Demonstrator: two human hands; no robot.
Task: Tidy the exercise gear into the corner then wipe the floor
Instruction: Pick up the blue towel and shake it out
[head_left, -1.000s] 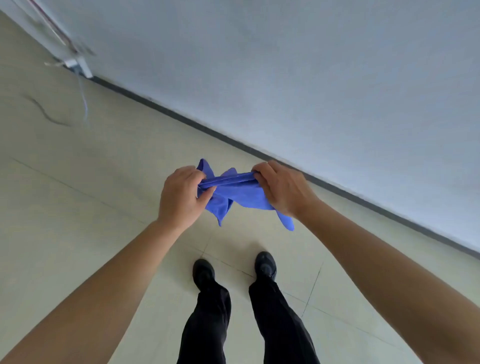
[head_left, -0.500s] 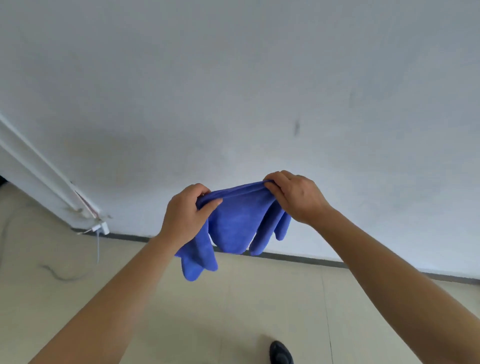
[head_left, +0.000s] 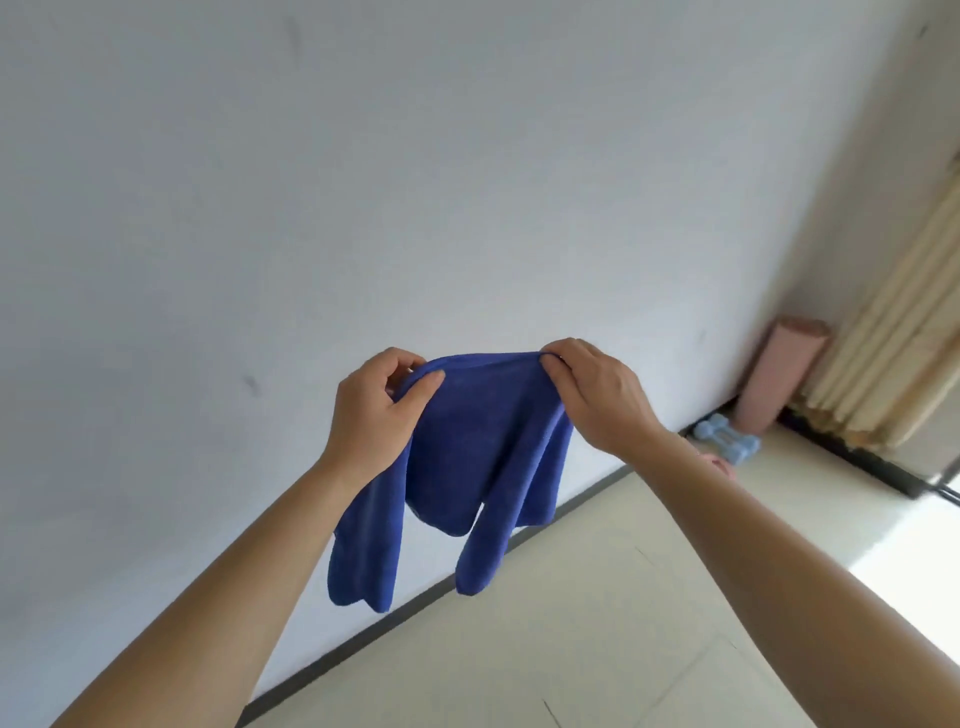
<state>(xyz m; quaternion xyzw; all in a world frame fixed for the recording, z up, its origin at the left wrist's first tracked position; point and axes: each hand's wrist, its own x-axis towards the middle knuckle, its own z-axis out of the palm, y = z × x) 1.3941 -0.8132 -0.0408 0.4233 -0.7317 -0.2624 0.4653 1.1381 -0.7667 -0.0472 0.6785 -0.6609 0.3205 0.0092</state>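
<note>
Left hand (head_left: 371, 421) pinches one end of the top hem of the blue cloth (head_left: 478, 457), thumb on the near face and fingers curled behind. Right hand (head_left: 597, 402) pinches the other end of the same hem, its fingertips hidden behind the fabric. Both forearms are cut off by the lower frame edge. The white wall (head_left: 363, 182) fills most of the view and shows a few faint dark scuffs. The pale tiled floor (head_left: 597, 623) takes the lower right; a washed-out bright patch at the right edge hides its detail. A dark baseboard (head_left: 415, 597) runs along the joint, partly covered by the cloth and the arms. The cloth hangs in the air in front of the wall, clear of the floor, draped in folds with lobes dangling; the layer count cannot be told. A beige pleated curtain (head_left: 893, 338) is at the right edge, blurred and cut off. A pink rolled mat (head_left: 782, 379) stands upright in the corner, just beside the curtain. Light blue dumbbells (head_left: 727, 439) lie on the floor at its foot, too blurred to count. A small pink object (head_left: 719, 462) is mostly hidden behind the right forearm and cannot be identified.
</note>
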